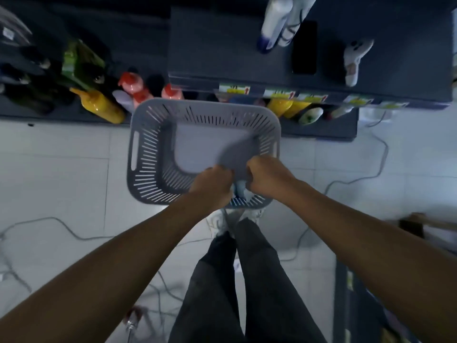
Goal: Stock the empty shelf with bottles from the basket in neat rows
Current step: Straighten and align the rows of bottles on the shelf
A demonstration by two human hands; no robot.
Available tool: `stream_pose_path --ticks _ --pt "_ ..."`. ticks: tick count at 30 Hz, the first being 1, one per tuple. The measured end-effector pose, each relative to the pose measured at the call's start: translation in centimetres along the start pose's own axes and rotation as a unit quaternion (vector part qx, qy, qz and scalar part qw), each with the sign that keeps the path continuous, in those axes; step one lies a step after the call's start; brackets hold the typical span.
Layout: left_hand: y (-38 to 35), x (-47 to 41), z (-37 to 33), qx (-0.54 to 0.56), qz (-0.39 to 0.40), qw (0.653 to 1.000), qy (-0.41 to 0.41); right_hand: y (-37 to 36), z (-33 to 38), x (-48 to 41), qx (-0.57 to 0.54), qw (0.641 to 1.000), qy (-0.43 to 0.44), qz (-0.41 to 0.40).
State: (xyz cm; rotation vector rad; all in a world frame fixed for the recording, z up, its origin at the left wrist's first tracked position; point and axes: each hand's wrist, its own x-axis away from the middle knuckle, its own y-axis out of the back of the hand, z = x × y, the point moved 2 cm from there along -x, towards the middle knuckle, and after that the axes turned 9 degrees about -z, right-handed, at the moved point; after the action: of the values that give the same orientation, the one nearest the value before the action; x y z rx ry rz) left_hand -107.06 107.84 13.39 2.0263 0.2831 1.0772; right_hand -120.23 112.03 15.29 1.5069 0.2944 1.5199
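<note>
Shelf (321,131): lower tier holds bottles (99,105), several leaning; rows want straightening.
Basket (148,144): before the shelf, looks emptied; stocking judged nearly done.
Hands: your left hand (212,184) and right hand (267,177) curl on its near rim.

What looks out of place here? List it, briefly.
Grey cables trail loose across the white tiled floor near the person's feet, a trip hazard. A black phone-like slab lies flat on the dark shelf top beside white spray bottles. The grey slotted plastic basket, held by the left hand and right hand, looks empty.
</note>
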Motion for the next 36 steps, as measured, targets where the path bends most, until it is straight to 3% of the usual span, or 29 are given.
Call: stream_pose_path --ticks 10,20,36 --pt "-4.2 -2.5 0.7 -0.026 0.008 1.000 0.006 -7.4 -0.8 -2.1 0.011 0.998 -0.042 -0.045" --pt "-4.8 -3.2 1.1 0.002 -0.036 0.999 -0.005 -8.4 -0.7 -2.8 0.025 0.996 -0.043 -0.079" --pt "-4.1 -2.8 0.9 -0.042 -0.085 0.994 -0.047 -7.6 -0.4 -2.6 0.034 0.992 -0.067 -0.105"
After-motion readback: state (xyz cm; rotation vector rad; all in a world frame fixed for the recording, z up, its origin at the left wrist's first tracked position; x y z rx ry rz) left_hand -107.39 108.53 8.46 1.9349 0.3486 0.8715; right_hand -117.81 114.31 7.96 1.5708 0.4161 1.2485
